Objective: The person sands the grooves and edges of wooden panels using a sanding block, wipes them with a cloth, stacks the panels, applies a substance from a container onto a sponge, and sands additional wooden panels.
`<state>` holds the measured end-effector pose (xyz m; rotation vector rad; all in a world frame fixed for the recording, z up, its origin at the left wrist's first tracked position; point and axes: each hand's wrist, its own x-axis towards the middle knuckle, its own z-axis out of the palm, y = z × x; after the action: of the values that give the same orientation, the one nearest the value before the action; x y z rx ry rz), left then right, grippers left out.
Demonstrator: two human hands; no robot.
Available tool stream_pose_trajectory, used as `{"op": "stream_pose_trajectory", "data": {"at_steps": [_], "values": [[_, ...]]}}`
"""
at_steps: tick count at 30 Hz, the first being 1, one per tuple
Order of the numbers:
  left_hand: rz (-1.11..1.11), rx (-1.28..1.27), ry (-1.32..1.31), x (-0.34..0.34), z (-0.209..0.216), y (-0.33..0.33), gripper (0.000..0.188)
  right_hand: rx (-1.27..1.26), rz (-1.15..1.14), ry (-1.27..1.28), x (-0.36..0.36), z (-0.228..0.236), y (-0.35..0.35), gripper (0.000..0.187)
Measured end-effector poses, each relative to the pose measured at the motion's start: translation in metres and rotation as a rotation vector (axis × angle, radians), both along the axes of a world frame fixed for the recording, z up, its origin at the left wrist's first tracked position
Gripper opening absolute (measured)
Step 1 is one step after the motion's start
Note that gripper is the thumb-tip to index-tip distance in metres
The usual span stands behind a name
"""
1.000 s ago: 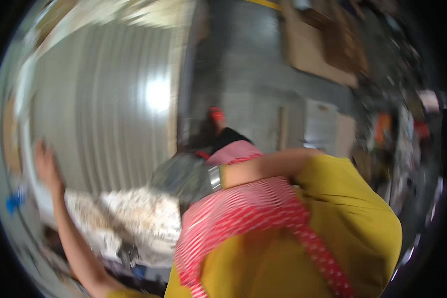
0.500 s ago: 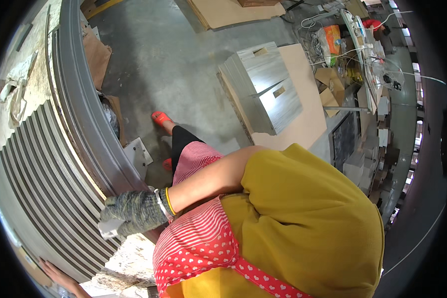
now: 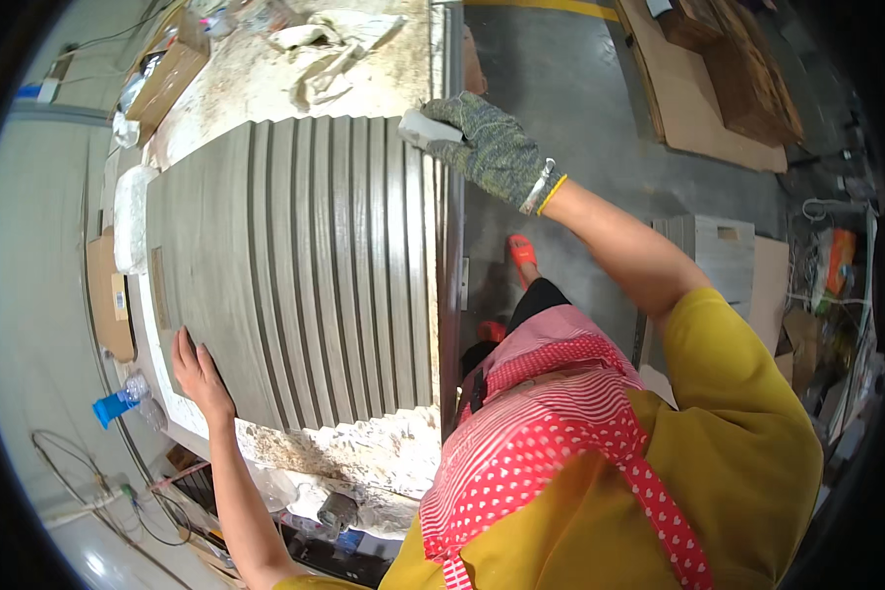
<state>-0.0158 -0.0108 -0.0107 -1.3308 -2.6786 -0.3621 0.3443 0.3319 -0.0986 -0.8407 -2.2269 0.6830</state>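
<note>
Several grey wood-grain boards point(image 3: 204, 226) lie fanned on the workbench, overlapping so that their edges make a row of steps. My bare left hand point(image 3: 200, 376) rests on the leftmost board near its outer edge, with fingers stretched out, below a rectangular cutout. My right hand point(image 3: 492, 147) wears a dark grey-green knit glove with a yellow cuff. Its fingers are closed round a pale grey block point(image 3: 427, 129), which is at the far right corner of the fanned boards. What the block is made of cannot be made out.
Crumpled pale cloth point(image 3: 334, 54) lies on the bench point(image 3: 236, 84) beyond the boards. A cardboard box point(image 3: 174, 74) stands at the far left, and a blue-capped clear bottle point(image 3: 118, 405) at the left. Right of the bench, stacked boards point(image 3: 723, 261) sit low down.
My view has swung left onto the bench. My right hand, still gripping the block, is now at the boards' far right corner. My left hand lies on the leftmost board.
</note>
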Motion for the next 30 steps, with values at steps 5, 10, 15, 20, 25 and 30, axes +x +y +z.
{"op": "stream_pose_trajectory", "data": {"at_steps": [5,10,15,20,25,30], "values": [[-0.007,-0.003,0.024,-0.001,0.005,-0.008,0.043,0.024,0.060,-0.046,-0.036,0.016,0.023,0.044],[-0.012,-0.006,0.044,-0.004,-0.001,-0.005,0.044,0.082,0.108,-0.077,-0.047,0.014,0.022,0.043],[0.009,-0.009,0.095,-0.014,-0.006,-0.009,0.043,0.307,0.210,-0.091,-0.027,0.022,-0.051,0.041],[0.046,-0.006,0.123,-0.019,-0.011,-0.010,0.045,0.131,0.528,-0.219,-0.018,0.029,-0.158,0.035],[0.068,-0.002,0.120,-0.017,-0.009,-0.001,0.047,0.021,0.969,-0.443,-0.017,0.043,-0.244,0.046],[0.043,0.023,0.130,-0.019,-0.011,-0.005,0.046,0.043,0.838,0.013,-0.009,0.035,-0.211,0.033]]}}
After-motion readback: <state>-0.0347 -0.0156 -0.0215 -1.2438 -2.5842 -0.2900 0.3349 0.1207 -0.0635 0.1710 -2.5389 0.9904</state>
